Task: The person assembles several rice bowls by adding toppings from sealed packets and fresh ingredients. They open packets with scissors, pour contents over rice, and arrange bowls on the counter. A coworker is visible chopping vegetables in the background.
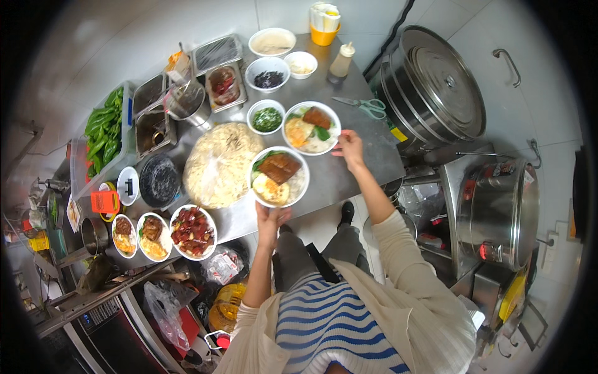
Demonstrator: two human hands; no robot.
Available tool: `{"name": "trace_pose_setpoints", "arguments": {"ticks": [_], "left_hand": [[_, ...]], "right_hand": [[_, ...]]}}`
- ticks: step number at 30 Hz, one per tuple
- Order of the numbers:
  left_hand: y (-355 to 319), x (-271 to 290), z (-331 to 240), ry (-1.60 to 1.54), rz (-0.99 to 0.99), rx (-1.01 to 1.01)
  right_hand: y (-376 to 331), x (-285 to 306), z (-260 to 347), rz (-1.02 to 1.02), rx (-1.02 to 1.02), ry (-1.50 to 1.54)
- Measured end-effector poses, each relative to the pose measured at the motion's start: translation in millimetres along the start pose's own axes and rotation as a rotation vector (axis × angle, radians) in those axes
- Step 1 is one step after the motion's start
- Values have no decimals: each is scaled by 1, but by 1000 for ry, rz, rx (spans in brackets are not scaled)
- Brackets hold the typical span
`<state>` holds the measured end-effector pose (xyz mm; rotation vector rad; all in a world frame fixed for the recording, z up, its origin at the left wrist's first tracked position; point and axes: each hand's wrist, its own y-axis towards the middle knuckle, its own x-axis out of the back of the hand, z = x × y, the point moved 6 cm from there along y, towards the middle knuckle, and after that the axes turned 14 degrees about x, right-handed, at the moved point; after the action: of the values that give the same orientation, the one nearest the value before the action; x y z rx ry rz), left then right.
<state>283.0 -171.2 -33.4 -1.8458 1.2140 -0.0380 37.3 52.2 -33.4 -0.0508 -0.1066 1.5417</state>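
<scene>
My left hand (271,222) supports a white bowl (301,191) from below at its near edge, just over the table's front. Rice, a fried egg (271,189), a slab of browned meat (279,168) and some greens fill it. At the right side of a second white bowl (290,144), my right hand (351,149) has its fingers closed on the rim. That bowl contains egg, browned meat, green leaves and rice, and appears to rest on the steel table (374,146). The undersides of both bowls are hidden.
Left of the bowls lies a big clear bag of pale noodle-like food (221,165). Behind stand a bowl of chopped greens (265,119), scissors (367,106) and a squeeze bottle (341,61). Several filled bowls (193,232) line the front left edge. Large steel pots (436,87) stand right.
</scene>
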Motion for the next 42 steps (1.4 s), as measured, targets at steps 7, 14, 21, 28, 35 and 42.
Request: {"name": "trace_pose_setpoints", "arguments": {"ticks": [7, 14, 21, 28, 35, 42], "left_hand": [[10, -10, -3, 43, -244, -85], [3, -60, 26, -15, -349, -63], [13, -94, 83, -64, -402, 19], [19, -110, 85, 41, -305, 18], [26, -100, 80, 120, -401, 11], [27, -97, 80, 69, -442, 1]], "right_hand": [[25, 18, -2, 183, 0, -56], [10, 131, -6, 224, -7, -28], [-15, 210, -11, 251, 39, -119], [-46, 309, 174, 573, 125, -345], [-46, 664, 357, -127, 70, -1637], [-47, 753, 262, 82, 48, -2027]]}}
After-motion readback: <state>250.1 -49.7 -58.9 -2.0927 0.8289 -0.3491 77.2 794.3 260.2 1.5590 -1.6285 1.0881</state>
